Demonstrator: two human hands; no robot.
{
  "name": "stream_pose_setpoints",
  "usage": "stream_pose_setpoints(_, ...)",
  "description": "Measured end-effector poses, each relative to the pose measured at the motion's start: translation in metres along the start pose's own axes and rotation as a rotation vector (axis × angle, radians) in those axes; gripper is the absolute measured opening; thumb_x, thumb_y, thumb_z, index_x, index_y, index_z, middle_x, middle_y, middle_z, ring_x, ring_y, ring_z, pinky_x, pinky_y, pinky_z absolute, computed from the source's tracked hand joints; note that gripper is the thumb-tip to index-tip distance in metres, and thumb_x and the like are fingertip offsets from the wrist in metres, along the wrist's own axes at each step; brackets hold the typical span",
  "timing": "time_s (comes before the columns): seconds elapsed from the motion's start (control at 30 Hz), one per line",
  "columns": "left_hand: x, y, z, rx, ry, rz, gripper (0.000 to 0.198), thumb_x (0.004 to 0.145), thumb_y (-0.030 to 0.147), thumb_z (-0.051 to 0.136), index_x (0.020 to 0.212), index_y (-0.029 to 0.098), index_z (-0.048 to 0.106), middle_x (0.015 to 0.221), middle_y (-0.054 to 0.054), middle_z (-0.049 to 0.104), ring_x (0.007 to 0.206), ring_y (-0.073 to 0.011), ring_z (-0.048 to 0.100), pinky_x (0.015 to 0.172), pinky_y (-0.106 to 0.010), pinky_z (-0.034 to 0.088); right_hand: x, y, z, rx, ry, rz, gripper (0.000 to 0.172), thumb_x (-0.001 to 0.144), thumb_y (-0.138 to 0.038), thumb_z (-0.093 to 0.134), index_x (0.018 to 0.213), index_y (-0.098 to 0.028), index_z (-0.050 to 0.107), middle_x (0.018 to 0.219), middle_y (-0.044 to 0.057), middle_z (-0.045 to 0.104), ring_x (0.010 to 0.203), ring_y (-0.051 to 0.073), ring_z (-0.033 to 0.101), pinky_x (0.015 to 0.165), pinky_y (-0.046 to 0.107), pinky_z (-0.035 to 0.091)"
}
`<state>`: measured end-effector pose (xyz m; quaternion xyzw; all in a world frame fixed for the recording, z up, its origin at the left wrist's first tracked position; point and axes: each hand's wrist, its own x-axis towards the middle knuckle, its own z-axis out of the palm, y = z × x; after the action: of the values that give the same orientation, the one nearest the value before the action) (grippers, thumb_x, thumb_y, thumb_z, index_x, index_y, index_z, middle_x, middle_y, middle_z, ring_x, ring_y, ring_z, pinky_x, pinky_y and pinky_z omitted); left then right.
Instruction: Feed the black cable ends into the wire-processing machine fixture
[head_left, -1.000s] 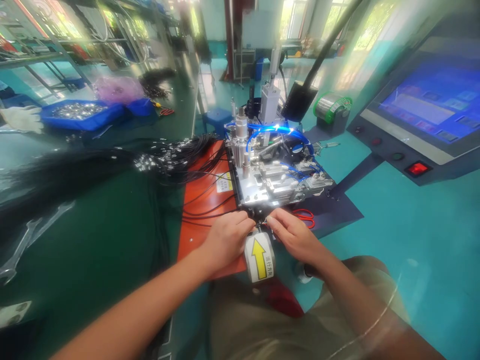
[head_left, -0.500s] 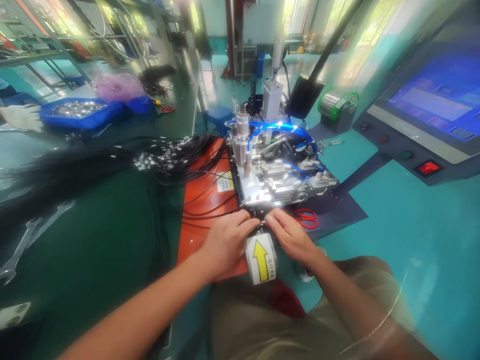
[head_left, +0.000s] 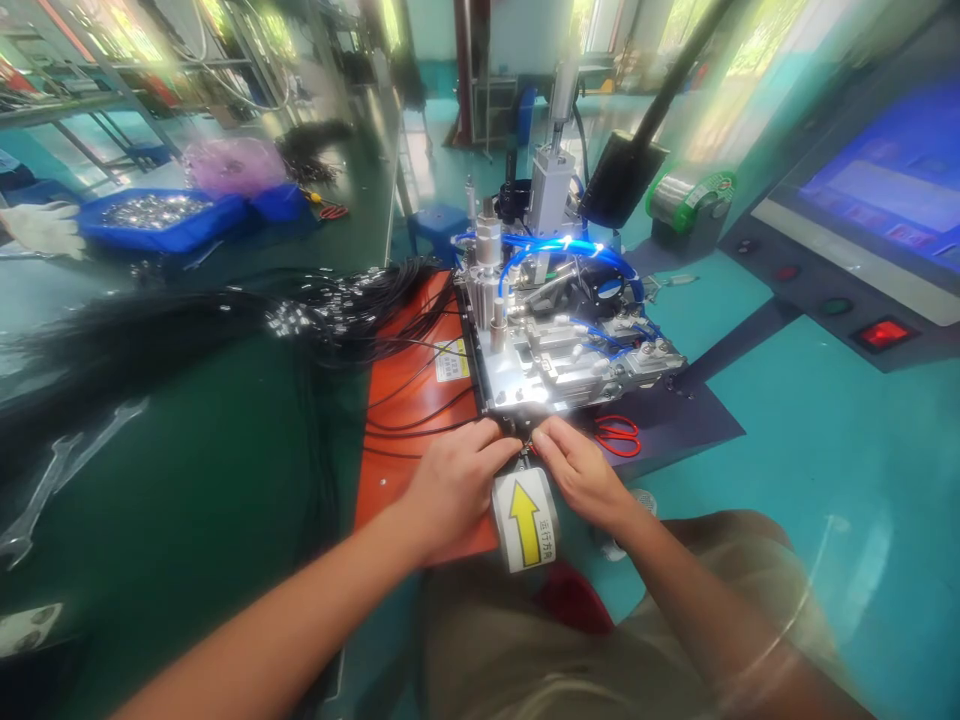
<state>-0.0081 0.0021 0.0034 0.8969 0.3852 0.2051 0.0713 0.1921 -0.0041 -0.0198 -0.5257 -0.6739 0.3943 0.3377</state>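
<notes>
My left hand [head_left: 454,480] and my right hand [head_left: 577,470] meet at the front edge of a metal fixture [head_left: 555,360] with blue air hoses. Both hands pinch at a small part between their fingertips, too small to name. A thin black cable [head_left: 420,428] runs from the left over the orange plate [head_left: 397,440] to my left fingers. Just below the hands sits a white block with a yellow arrow label [head_left: 525,518].
A large bundle of black cables [head_left: 225,320] with metal ends lies on the green bench at left, with wrenches [head_left: 52,480] nearer me. Red scissors [head_left: 619,435] lie right of the fixture. A blue tray [head_left: 161,220] stands far left, a control screen [head_left: 877,190] at right.
My hands stay pinched at the fixture's front edge; only the camera view has shifted slightly.
</notes>
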Motion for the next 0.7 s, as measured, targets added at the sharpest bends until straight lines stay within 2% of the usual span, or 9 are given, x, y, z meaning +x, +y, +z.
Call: stream_pose_setpoints(0.7,0.001,-0.0014,0.0022,0.008,0.025,0.011,0.027,0.088,0.009,0.048,0.106,0.02,0.066,0.096,-0.006,0.064,0.085,-0.0186,0.06,0.068,-0.029,0.046,0.0004,0.0024,0.0014,-0.013,0.016,-0.018,0.029,0.102,-0.039,0.035,0.078,-0.023,0.041,0.074,-0.002,0.048,0.07,0.016,0.046,0.067,0.028,0.038)
